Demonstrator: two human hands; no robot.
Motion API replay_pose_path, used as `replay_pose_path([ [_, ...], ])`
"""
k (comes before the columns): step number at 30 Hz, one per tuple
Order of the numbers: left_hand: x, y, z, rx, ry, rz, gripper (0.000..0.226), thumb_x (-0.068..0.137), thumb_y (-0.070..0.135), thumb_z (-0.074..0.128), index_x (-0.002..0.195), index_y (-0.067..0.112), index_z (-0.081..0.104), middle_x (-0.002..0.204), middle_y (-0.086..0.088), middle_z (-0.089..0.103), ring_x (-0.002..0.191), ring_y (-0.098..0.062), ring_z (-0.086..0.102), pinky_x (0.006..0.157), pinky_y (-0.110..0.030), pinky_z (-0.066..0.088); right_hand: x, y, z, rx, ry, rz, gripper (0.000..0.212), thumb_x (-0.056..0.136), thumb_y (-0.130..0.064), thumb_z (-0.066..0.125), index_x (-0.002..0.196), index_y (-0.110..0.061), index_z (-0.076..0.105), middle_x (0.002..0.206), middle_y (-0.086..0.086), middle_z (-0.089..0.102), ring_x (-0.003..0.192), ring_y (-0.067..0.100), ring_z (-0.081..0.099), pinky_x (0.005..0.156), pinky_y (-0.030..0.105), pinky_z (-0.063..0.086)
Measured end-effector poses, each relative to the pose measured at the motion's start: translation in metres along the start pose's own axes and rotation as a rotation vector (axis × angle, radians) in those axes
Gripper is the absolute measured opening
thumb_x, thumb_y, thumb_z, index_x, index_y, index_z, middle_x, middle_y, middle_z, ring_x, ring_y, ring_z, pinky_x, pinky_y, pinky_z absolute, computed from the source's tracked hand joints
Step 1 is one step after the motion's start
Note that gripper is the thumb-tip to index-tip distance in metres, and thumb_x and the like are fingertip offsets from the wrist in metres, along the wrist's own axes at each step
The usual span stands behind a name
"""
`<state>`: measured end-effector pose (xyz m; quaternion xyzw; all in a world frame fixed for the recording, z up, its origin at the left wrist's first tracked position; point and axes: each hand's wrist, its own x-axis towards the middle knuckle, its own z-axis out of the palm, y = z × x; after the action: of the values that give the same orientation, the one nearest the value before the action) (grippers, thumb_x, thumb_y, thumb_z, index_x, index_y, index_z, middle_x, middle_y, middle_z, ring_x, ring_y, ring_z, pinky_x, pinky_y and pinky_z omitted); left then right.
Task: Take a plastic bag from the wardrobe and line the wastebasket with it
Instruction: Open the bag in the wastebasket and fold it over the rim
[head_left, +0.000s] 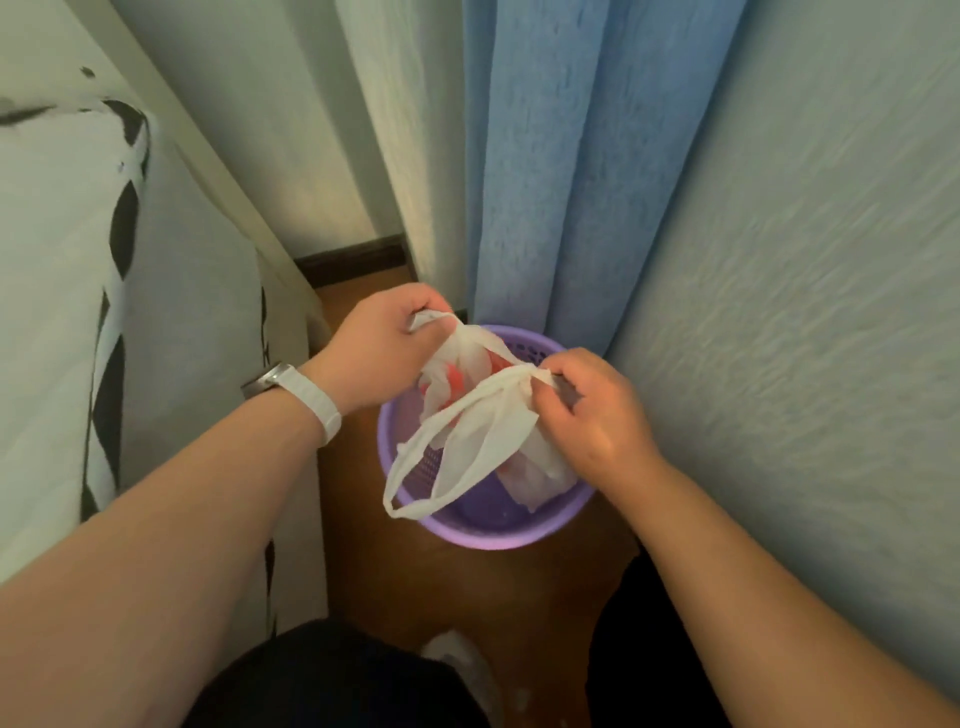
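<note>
A round purple wastebasket (467, 527) with perforated walls stands on the wooden floor below the curtains. Above its mouth hangs a thin white plastic bag (483, 431) with red print, still crumpled. My left hand (384, 345) pinches the bag's upper edge at the far left side of the basket. My right hand (592, 410) pinches another part of the edge over the basket's right side. One handle loop droops over the near left rim. The bag's lower part sags inside the basket.
A bed with white and black bedding (62, 312) fills the left side. A blue curtain (571, 182) and a pale curtain (395, 130) hang behind the basket. A pale wall (805, 312) runs close on the right. The strip of wooden floor (467, 587) between them is narrow.
</note>
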<state>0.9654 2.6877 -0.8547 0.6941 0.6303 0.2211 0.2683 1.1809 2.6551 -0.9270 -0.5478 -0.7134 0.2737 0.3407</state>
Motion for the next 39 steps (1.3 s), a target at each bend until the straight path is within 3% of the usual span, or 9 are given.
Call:
replay_pose_path([
  [6, 0.002, -0.016, -0.009, 0.244, 0.038, 0.008, 0.013, 0.098, 0.028, 0.052, 0.098, 0.022, 0.063, 0.091, 0.004, 0.064, 0.086, -0.016, 0.059, 0.078, -0.034, 0.051, 0.005, 0.026, -0.009, 0.063, 0.047, 0.23, 0.01, 0.095, -0.019, 0.057, 0.099, -0.017, 0.066, 0.097, 0.001, 0.063, 0.089, 0.019, 0.058, 0.074, 0.031, 0.044],
  [14, 0.005, -0.023, -0.023, 0.436, 0.16, 0.037, 0.016, 0.098, 0.025, 0.049, 0.102, 0.017, 0.063, 0.101, -0.006, 0.065, 0.093, -0.026, 0.058, 0.077, -0.035, 0.044, -0.001, 0.046, -0.036, -0.072, 0.052, 0.315, 0.015, 0.088, -0.006, 0.059, 0.095, -0.014, 0.068, 0.098, 0.008, 0.065, 0.091, 0.026, 0.06, 0.073, 0.028, 0.038],
  [17, 0.003, -0.021, -0.019, 0.412, 0.107, 0.055, 0.016, 0.098, 0.024, 0.049, 0.101, 0.016, 0.063, 0.1, -0.005, 0.065, 0.092, -0.024, 0.057, 0.079, -0.035, 0.046, -0.004, 0.039, -0.047, -0.045, 0.033, 0.284, 0.033, 0.083, 0.007, 0.053, 0.102, -0.014, 0.069, 0.102, 0.003, 0.062, 0.095, 0.019, 0.057, 0.08, 0.022, 0.038],
  [20, 0.001, -0.019, -0.016, 0.363, 0.08, 0.097, 0.016, 0.098, 0.024, 0.049, 0.102, 0.017, 0.063, 0.1, -0.003, 0.065, 0.091, -0.02, 0.056, 0.079, -0.032, 0.044, 0.0, 0.008, -0.06, 0.101, 0.191, 0.269, 0.045, 0.079, 0.012, 0.047, 0.098, -0.025, 0.066, 0.095, -0.006, 0.062, 0.089, 0.008, 0.058, 0.078, 0.011, 0.04],
  [22, 0.0, -0.015, -0.014, 0.324, 0.069, 0.125, 0.016, 0.098, 0.023, 0.051, 0.101, 0.016, 0.064, 0.099, -0.002, 0.065, 0.09, -0.017, 0.055, 0.079, -0.031, 0.043, 0.007, -0.016, -0.061, 0.154, 0.211, 0.217, 0.041, 0.081, 0.006, 0.051, 0.094, -0.03, 0.065, 0.091, -0.011, 0.065, 0.08, 0.0, 0.059, 0.075, 0.006, 0.041],
  [24, -0.002, -0.011, -0.011, 0.299, 0.062, 0.149, 0.016, 0.097, 0.022, 0.051, 0.102, 0.015, 0.064, 0.098, -0.002, 0.065, 0.088, -0.016, 0.055, 0.079, -0.031, 0.045, 0.016, -0.037, -0.053, 0.114, 0.069, 0.149, 0.03, 0.085, -0.002, 0.056, 0.094, -0.028, 0.069, 0.089, -0.009, 0.069, 0.076, 0.005, 0.061, 0.074, 0.016, 0.047],
  [29, -0.003, -0.011, -0.018, 0.327, 0.049, 0.198, 0.014, 0.098, 0.025, 0.049, 0.1, 0.019, 0.062, 0.093, 0.001, 0.063, 0.086, -0.017, 0.057, 0.075, -0.033, 0.047, 0.026, -0.032, -0.012, -0.204, -0.234, 0.049, 0.02, 0.091, -0.019, 0.057, 0.106, -0.019, 0.07, 0.107, 0.0, 0.07, 0.097, 0.021, 0.063, 0.084, 0.033, 0.048],
  [33, 0.001, -0.02, -0.025, 0.459, 0.069, 0.198, 0.017, 0.099, 0.027, 0.047, 0.101, 0.019, 0.061, 0.095, 0.0, 0.062, 0.086, -0.02, 0.056, 0.072, -0.034, 0.047, 0.011, 0.006, -0.003, -0.335, -0.277, 0.13, 0.039, 0.082, -0.037, 0.061, 0.119, -0.028, 0.061, 0.12, -0.001, 0.064, 0.11, 0.024, 0.06, 0.09, 0.038, 0.051],
  [39, 0.006, -0.033, -0.018, 0.562, 0.13, 0.096, 0.016, 0.098, 0.025, 0.048, 0.101, 0.018, 0.061, 0.1, -0.004, 0.062, 0.088, -0.024, 0.057, 0.069, -0.034, 0.041, 0.009, 0.031, -0.015, -0.506, -0.32, 0.164, 0.088, 0.069, -0.068, 0.067, 0.143, -0.035, 0.031, 0.141, 0.005, 0.046, 0.13, 0.028, 0.04, 0.111, 0.039, 0.03],
])
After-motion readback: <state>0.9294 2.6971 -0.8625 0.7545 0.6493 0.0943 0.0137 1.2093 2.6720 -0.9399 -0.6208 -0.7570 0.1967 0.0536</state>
